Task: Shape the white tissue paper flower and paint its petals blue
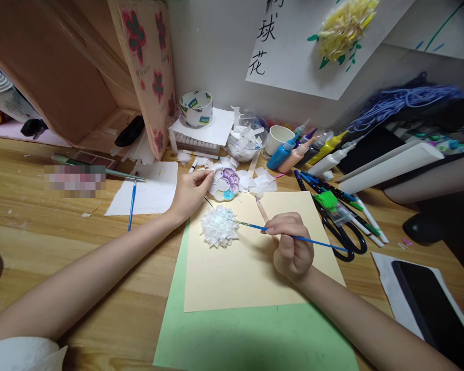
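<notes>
My right hand (294, 245) is closed around a thin blue paintbrush (301, 238), whose tip is at the right side of a white, pale-blue-tinted paper flower (219, 228). A second, light-coloured stick (263, 211) shows by the same hand, its lower end hidden behind the fingers. The fluffy flower lies on a cream sheet (251, 278). My left hand (195, 190) grips the left edge of a small round-lobed paint palette (221, 185) just beyond the flower. Purple paint fills some of its wells, and one well is bright blue.
Behind the palette stand a bowl of paper scraps (247, 144), a tape roll (196, 109) and several paint bottles (281, 154). Black scissors (342, 239) and pens lie to the right, near a phone (435, 304). Another blue brush (132, 203) rests on white paper at left.
</notes>
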`<state>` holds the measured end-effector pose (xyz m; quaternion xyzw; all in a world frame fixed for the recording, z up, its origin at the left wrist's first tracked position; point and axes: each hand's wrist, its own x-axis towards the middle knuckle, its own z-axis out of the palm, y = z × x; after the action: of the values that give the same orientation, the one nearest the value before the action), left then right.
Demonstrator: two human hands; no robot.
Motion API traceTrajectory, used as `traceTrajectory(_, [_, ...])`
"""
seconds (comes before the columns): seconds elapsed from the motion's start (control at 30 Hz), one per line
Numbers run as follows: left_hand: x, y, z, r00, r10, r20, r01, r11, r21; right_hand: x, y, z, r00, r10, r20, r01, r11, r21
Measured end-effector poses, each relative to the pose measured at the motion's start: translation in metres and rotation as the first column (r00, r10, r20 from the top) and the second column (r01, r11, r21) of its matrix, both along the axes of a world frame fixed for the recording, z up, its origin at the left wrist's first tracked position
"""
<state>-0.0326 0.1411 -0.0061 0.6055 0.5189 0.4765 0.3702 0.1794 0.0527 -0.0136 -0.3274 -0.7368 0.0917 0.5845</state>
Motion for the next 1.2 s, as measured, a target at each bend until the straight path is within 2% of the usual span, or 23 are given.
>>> traceTrajectory(0.27, [0.0000, 0.0000, -0.0006, 1.000, 0.004, 0.002, -0.004, 1.000, 0.006, -0.0013, 0.0014, 0.0012, 0.998, -0.059, -0.031, 0.060, 0.998, 0.018])
traceTrajectory(0.4, [-0.0002, 0.0004, -0.0017, 1.000, 0.002, 0.005, -0.003, 1.000, 0.014, -0.0023, 0.0016, 0.0006, 0.997, -0.040, -0.071, 0.044, 0.997, 0.056])
traceTrajectory(0.53, [-0.0003, 0.0005, -0.0019, 1.000, 0.001, 0.002, -0.001, 1.000, 0.020, -0.0023, 0.0015, 0.0006, 0.998, -0.019, -0.063, 0.022, 0.999, 0.049])
traceTrajectory(1.2, [-0.0004, 0.0004, -0.0016, 1.000, -0.003, 0.001, 0.003, 1.000, 0.018, -0.0016, 0.0012, 0.0023, 0.998, -0.067, -0.005, 0.067, 0.998, 0.012])
